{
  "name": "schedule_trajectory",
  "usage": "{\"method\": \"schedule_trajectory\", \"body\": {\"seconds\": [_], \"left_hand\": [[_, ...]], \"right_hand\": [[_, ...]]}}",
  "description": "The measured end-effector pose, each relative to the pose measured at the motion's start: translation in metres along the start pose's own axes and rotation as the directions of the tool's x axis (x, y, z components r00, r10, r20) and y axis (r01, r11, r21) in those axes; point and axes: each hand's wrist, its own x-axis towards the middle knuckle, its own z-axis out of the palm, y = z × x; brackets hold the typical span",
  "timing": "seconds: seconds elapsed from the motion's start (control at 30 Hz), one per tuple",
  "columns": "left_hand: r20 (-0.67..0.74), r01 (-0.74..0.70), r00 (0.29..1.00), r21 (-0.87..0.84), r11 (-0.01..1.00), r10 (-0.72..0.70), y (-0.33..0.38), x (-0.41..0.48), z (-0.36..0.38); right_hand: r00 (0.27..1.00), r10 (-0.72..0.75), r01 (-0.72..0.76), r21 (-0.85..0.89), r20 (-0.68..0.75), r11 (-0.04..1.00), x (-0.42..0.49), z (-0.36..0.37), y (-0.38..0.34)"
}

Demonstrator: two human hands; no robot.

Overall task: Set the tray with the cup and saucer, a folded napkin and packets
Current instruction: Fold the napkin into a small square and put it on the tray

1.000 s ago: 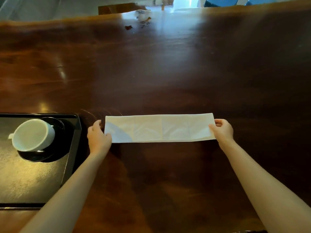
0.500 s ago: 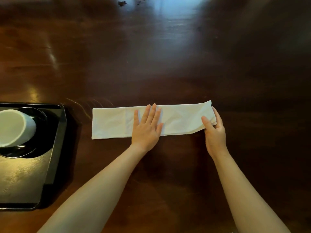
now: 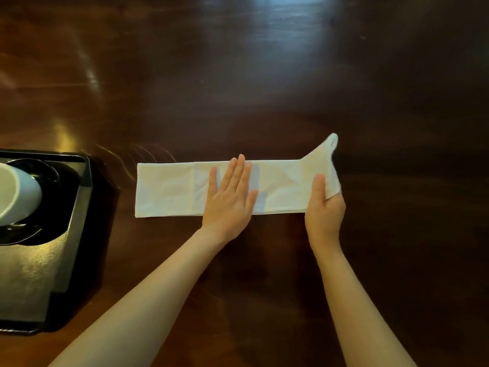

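A white napkin (image 3: 169,189), folded into a long strip, is lying on the dark wooden table (image 3: 264,88) just right of the black tray (image 3: 79,221), while the left hand (image 3: 229,197) is pressing flat on its middle with straight fingers held close together. The right hand (image 3: 324,207) is pinching the strip's right end, thumb on top and fingers apparently underneath where the cloth is hiding them, and is holding that end raised with its far corner pointing up. At the left edge, a white cup (image 3: 18,194) is sitting on a dark saucer (image 3: 50,170) in the tray's far part.
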Motion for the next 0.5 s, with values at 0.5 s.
{"method": "schedule_trajectory", "body": {"seconds": [0.5], "left_hand": [[-0.114, 0.019, 0.993, 0.086, 0.996, -0.009, -0.019, -0.005, 0.006]], "right_hand": [[0.682, -0.275, 0.731, -0.616, 0.678, 0.294, -0.006, 0.028, 0.027]]}}
